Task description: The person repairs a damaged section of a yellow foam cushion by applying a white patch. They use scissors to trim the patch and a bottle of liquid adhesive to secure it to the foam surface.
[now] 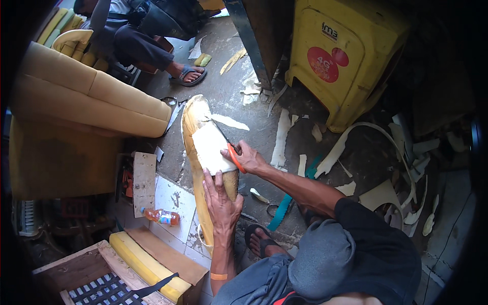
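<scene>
A long yellow foam piece (pixel 195 152) with brown patches lies lengthwise before me, with a white foam sheet (pixel 208 147) on top of its middle. My right hand (pixel 247 157) is closed round the orange handles of a pair of scissors (pixel 234 157). The scissors' dark blades run along the right edge of the white sheet; their tips are hard to make out. My left hand (pixel 221 201) lies flat over the yellow piece, fingers stretched out and fingertips at the sheet's near edge. A narrow white strip (pixel 231 122) sticks out to the right near the far end.
A yellow plastic stool (pixel 345 61) stands far right. White offcuts (pixel 280 137) litter the dark floor. Large tan cushioned furniture (pixel 91 96) is at the left. Nearby lie a drink bottle (pixel 161 216) and a wooden frame with webbing (pixel 101 259). Another person's sandalled foot (pixel 190 75) shows far off.
</scene>
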The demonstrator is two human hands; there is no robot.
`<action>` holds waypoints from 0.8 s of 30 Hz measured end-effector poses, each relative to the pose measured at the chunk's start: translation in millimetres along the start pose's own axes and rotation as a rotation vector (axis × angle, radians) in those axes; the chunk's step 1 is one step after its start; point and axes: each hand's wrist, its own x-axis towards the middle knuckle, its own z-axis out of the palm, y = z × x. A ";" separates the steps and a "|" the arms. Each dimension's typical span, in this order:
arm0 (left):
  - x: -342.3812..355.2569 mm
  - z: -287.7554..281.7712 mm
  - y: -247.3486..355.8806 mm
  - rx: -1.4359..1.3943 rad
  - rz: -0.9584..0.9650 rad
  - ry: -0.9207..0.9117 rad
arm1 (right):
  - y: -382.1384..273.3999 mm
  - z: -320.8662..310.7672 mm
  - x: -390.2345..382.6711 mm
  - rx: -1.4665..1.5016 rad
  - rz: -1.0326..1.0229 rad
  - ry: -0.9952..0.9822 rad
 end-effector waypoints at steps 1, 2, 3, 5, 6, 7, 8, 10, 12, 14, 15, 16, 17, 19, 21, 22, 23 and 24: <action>-0.8 0.8 -0.9 -0.008 -0.002 0.002 | -2.2 -1.0 -3.4 0.003 0.011 0.003; 0.2 -0.1 -1.3 -0.010 -0.006 0.005 | -3.7 -1.2 -5.2 0.005 0.016 0.002; 0.2 -0.9 -0.9 -0.012 -0.009 0.006 | -4.9 -1.4 -7.5 0.008 0.020 0.002; 0.1 -1.6 1.6 -0.010 -0.012 0.000 | -0.3 -1.2 -19.3 0.003 0.030 0.003; 0.1 -3.0 1.4 -0.007 -0.014 -0.001 | 1.6 0.7 -24.2 0.000 0.036 0.004; 0.2 -4.3 0.6 -0.001 -0.013 -0.001 | 1.8 3.9 -26.5 0.004 0.041 -0.001; 0.0 -3.3 1.4 -0.002 -0.011 -0.002 | 1.8 3.9 -30.4 0.003 0.050 -0.002; 0.3 -2.8 0.7 0.012 -0.002 0.007 | -0.8 0.5 -29.5 -0.007 0.050 -0.015; 0.6 -2.5 0.4 0.017 0.002 0.008 | -7.8 -5.2 -22.7 -0.025 0.024 -0.010; 1.8 -1.1 1.3 0.008 -0.006 0.012 | -15.8 -10.9 -17.1 -0.034 0.033 -0.020; 2.7 -1.9 1.4 -0.004 -0.016 0.009 | -16.5 -11.2 -18.6 -0.035 0.034 -0.014; 3.1 -2.7 1.5 -0.017 -0.027 0.006 | -14.4 -11.0 -23.4 -0.037 0.035 -0.008; 2.2 -4.7 -0.9 -0.020 -0.033 0.007 | -11.0 -6.3 -29.3 -0.036 0.036 -0.009; 2.5 -4.5 -3.0 -0.040 -0.031 0.014 | 7.0 2.9 -53.8 0.011 0.061 -0.003; 1.6 -5.9 -5.4 -0.036 -0.025 0.028 | 22.8 15.0 -76.7 0.064 0.087 -0.006; 1.7 -6.0 -5.4 -0.032 -0.021 0.033 | 28.0 18.8 -81.4 0.077 0.097 -0.015; 0.6 -5.9 -5.1 -0.032 -0.019 0.031 | 30.2 20.6 -86.0 0.089 0.107 -0.021; -0.1 -5.2 -5.0 -0.032 -0.018 0.029 | 31.9 22.3 -88.5 0.102 0.115 -0.029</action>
